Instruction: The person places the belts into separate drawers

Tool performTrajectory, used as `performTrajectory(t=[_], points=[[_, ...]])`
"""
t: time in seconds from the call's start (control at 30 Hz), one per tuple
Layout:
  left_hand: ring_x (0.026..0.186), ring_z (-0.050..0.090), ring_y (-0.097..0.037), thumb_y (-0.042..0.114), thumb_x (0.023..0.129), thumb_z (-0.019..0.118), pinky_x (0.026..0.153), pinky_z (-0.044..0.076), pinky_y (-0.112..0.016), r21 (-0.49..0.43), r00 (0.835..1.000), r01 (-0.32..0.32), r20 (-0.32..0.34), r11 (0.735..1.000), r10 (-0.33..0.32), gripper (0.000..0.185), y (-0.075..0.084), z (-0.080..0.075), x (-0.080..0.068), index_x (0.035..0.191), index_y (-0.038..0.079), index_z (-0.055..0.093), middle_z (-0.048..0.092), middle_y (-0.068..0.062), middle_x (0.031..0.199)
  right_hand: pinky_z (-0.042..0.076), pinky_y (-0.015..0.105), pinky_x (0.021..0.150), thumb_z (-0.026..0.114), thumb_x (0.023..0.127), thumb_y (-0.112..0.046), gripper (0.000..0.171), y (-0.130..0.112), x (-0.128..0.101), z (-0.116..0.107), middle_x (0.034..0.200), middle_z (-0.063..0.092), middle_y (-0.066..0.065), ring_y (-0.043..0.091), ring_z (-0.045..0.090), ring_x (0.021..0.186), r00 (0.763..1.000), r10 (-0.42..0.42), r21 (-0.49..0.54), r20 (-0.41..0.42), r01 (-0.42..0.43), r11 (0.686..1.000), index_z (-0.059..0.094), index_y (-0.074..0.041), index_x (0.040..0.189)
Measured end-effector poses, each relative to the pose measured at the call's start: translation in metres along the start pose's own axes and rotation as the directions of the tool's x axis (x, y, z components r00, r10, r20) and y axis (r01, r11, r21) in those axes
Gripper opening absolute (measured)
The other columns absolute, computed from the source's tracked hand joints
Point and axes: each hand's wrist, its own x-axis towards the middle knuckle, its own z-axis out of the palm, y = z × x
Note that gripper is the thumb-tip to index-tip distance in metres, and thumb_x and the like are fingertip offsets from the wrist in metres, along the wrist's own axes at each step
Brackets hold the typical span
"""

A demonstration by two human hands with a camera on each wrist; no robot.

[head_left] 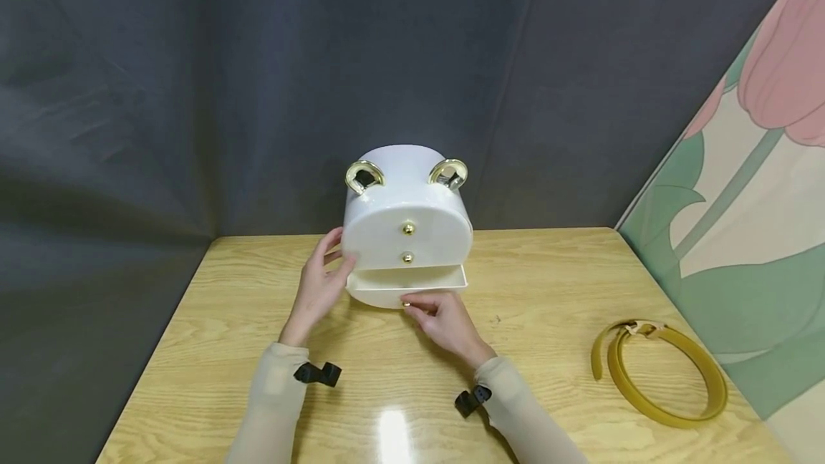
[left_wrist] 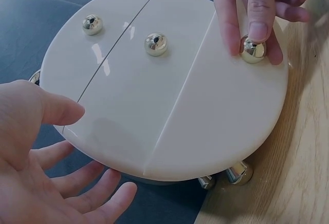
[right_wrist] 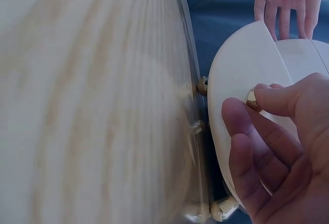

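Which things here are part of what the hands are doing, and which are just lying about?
In use:
white box
bottom drawer, pulled out
its gold knob, pinched by the right hand
left hand, steadying the box

Lying about:
yellow headband
table

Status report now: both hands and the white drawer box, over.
Right hand pinches bottom knob; bottom drawer stands partly out. Left hand open, fingers against the box side. Headband lies apart, nothing in the way.
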Motion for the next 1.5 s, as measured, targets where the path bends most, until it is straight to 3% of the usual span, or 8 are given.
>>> performTrajectory(t=[0.27, 0.37, 1.5], points=[[0.146, 0.05, -0.039, 0.022, 0.109, 0.061, 0.115, 0.05, -0.057, 0.005, 1.0, -0.003, 0.002, 1.0, 0.003, 0.062, 0.0, 0.0, 0.002, 0.165, 0.018, 0.037, 0.042, -0.014, 0.166, 0.052, 0.019, 0.052, 0.079, 0.095, -0.006, 0.022, -0.005, -0.007, -0.001, 0.107, 0.083, 0.006, 0.001, 0.061, 0.058, 1.0, -0.002, -0.024, 0.009, 0.003, 1.0, 0.084, -0.013, 0.115], [0.145, 0.05, -0.039, 0.022, 0.109, 0.062, 0.115, 0.05, -0.057, 0.002, 1.0, -0.002, -0.001, 1.0, 0.002, 0.062, 0.0, 0.0, 0.002, 0.165, 0.017, 0.037, 0.042, -0.013, 0.166, 0.049, 0.019, 0.049, 0.079, 0.095, -0.007, 0.021, -0.006, -0.009, -0.001, 0.104, 0.084, 0.005, -0.001, 0.057, 0.054, 1.0, 0.004, -0.023, 0.011, -0.004, 1.0, 0.085, -0.014, 0.114], [0.141, 0.055, -0.039, 0.021, 0.108, 0.062, 0.113, 0.052, -0.057, 0.021, 1.0, -0.026, -0.011, 0.999, 0.026, 0.06, 0.001, 0.001, -0.001, 0.164, 0.017, 0.039, 0.046, -0.014, 0.163, 0.047, 0.021, 0.04, 0.078, 0.095, -0.008, 0.022, -0.014, -0.035, -0.003, 0.105, 0.083, 0.008, 0.002, 0.056, 0.042, 0.997, 0.05, -0.011, 0.063, -0.049, 0.999, 0.084, -0.014, 0.115]])
